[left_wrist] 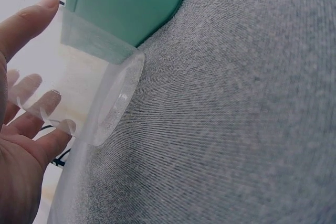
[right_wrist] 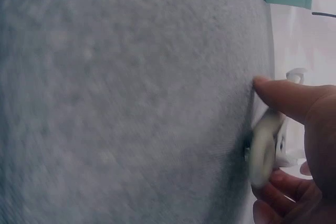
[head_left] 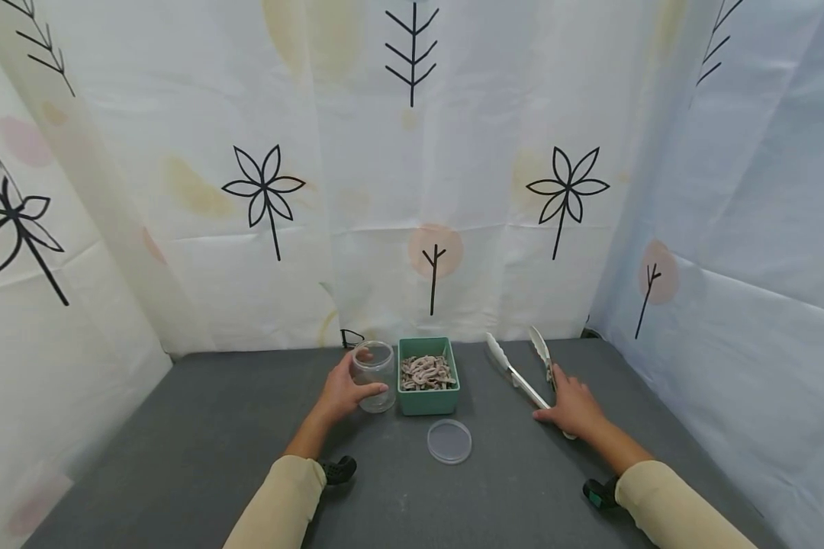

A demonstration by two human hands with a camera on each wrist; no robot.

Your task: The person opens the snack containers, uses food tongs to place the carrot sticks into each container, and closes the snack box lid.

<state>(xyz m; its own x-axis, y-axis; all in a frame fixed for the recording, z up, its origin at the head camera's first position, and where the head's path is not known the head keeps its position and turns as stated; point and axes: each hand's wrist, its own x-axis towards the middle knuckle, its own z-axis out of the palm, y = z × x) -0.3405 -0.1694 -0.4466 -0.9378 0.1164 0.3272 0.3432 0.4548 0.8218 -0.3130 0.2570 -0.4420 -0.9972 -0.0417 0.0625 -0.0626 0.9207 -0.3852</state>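
My left hand (head_left: 339, 395) holds a clear, see-through jar (head_left: 374, 375) that stands upright and lidless on the table. In the left wrist view the thumb lies on one side of the jar (left_wrist: 89, 82) and the fingers (left_wrist: 50, 100) on the other. Over on the right, my right hand (head_left: 575, 406) grips metal tongs (head_left: 524, 384) with pale tips near their handle end; their arms are spread. In the right wrist view the thumb passes over the tongs' pale handle end (right_wrist: 262, 153), fingers below. Just right of the jar is a green box (head_left: 429, 404) of greyish-pink, curled strips (head_left: 427, 372).
A round translucent lid (head_left: 449, 441) lies flat in front of the green box. Grey cloth covers the table (head_left: 384, 503). White patterned curtains (head_left: 357, 183) close in the back and both sides.
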